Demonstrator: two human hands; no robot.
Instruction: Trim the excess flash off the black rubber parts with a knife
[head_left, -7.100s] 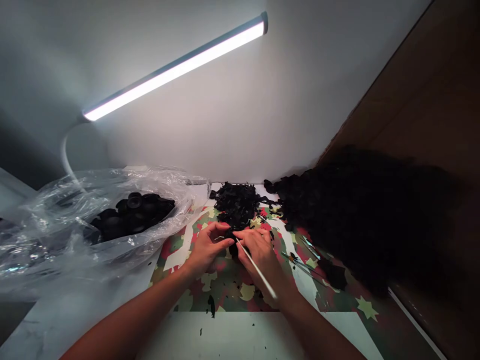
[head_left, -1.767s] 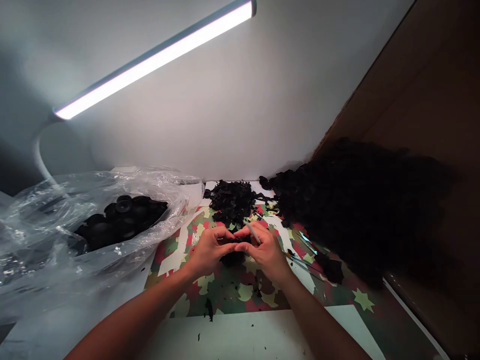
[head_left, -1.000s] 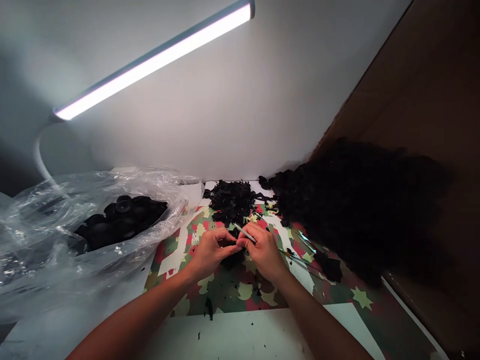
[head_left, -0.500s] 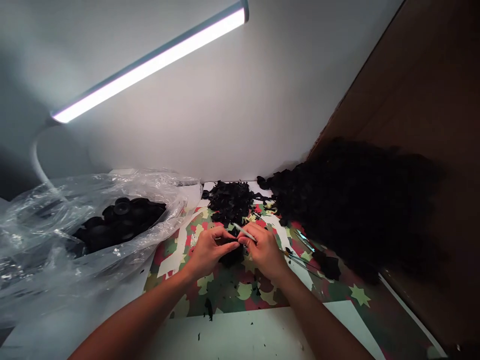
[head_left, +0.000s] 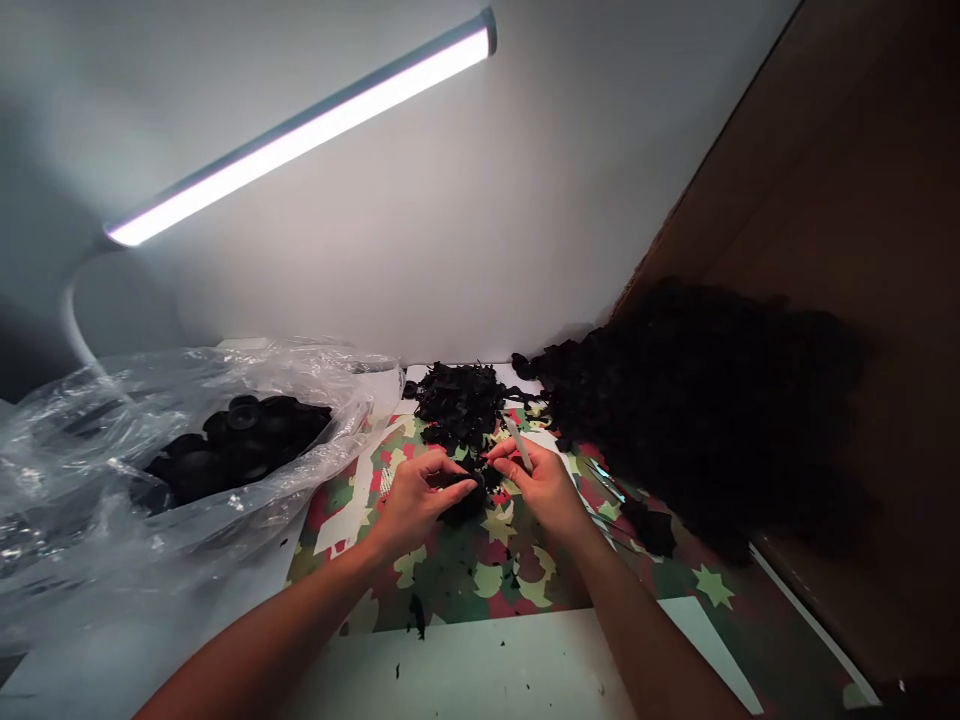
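My left hand (head_left: 416,495) is closed round a small round black part (head_left: 461,497), held just above a star-patterned mat (head_left: 450,575). My right hand (head_left: 541,482) is closed on a thin white stick-like tool (head_left: 519,445) that points up and away from me. Its fingertips also pinch at a bit of black material by the part. A small heap of black scraps (head_left: 461,400) lies just beyond both hands.
A clear plastic bag (head_left: 112,480) on the left holds several round black parts (head_left: 240,440). A large dark pile (head_left: 712,420) fills the right side against a brown board. Thin tools (head_left: 611,487) lie right of my hand. A lit lamp bar (head_left: 300,130) hangs overhead.
My right hand has pulled slightly right, away from the left hand. The white tool has swung from lying across the part to pointing upward. The left hand has kept its hold.
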